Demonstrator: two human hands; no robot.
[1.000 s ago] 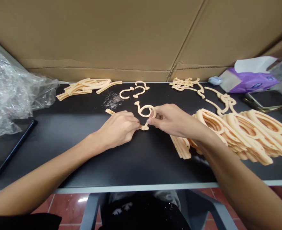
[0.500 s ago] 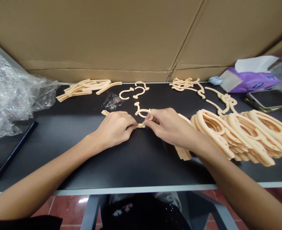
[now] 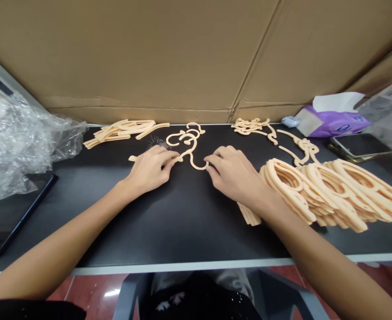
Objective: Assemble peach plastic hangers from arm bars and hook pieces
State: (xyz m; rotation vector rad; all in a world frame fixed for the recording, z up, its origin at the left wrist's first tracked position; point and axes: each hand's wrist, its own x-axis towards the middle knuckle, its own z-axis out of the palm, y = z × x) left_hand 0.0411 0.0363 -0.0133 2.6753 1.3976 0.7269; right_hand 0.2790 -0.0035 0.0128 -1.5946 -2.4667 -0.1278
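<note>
My left hand (image 3: 154, 166) is closed on a beige plastic hanger arm (image 3: 132, 158); one end pokes out left of the knuckles, the other past the fingertips. Thumb and fingers of my right hand (image 3: 231, 169) pinch the tip of a curved beige hanger hook (image 3: 198, 168). The hook's other end meets the arm's right end in front of my left fingertips; whether they are joined I cannot tell. Just behind lie several loose hooks (image 3: 172, 143) on the black table (image 3: 182, 222).
Hanger arms (image 3: 122, 129) lie piled at the back left, hooks (image 3: 251, 126) at the back right. Stacked hanger parts (image 3: 289, 186) stand beside my right forearm. Farther right are a purple tissue pack (image 3: 338, 122) and a phone (image 3: 362, 146). Bubble wrap (image 3: 25, 142) covers the left side.
My hands have moved apart. The hook, earlier held upright between them, now swings toward me, its tip in my right fingers. The view has shifted slightly.
</note>
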